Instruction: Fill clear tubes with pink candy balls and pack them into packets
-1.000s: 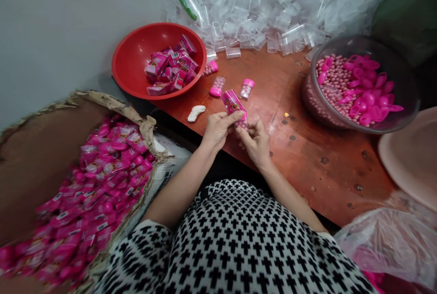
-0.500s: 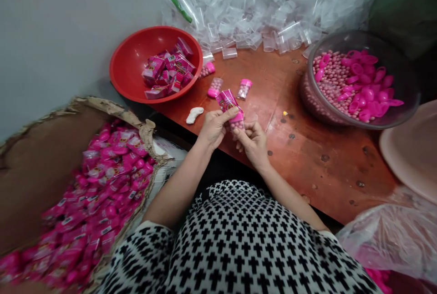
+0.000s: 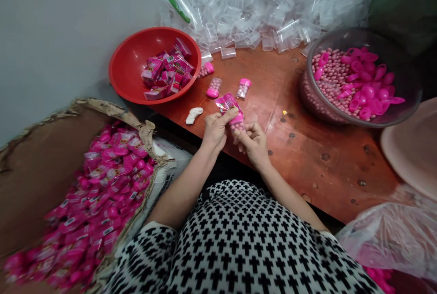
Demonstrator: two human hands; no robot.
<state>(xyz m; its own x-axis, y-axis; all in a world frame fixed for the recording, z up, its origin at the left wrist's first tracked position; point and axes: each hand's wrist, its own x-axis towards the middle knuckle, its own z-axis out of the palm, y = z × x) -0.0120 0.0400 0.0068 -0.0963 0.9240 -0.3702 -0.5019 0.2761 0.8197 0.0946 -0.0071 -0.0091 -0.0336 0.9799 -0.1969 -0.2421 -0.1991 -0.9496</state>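
Note:
My left hand (image 3: 214,129) pinches a pink printed wrapper sleeve (image 3: 226,102) above the near edge of the brown table (image 3: 307,157). My right hand (image 3: 254,141) grips a small clear candy tube with a pink cap (image 3: 236,124), whose capped end sits at the sleeve's mouth. Both hands meet over the table's front left part. Three filled tubes with pink caps (image 3: 213,87) lie just beyond my hands.
A red bowl (image 3: 129,64) with wrapped pink packs stands at the back left. A clear bowl (image 3: 406,98) of pink candy balls and caps stands at right. Empty clear tubes (image 3: 259,7) are heaped at the back. A cardboard box (image 3: 41,157) of packs is at left.
The wrapper sleeve and tube have come down a little and closer to me between my hands. The view has shifted slightly.

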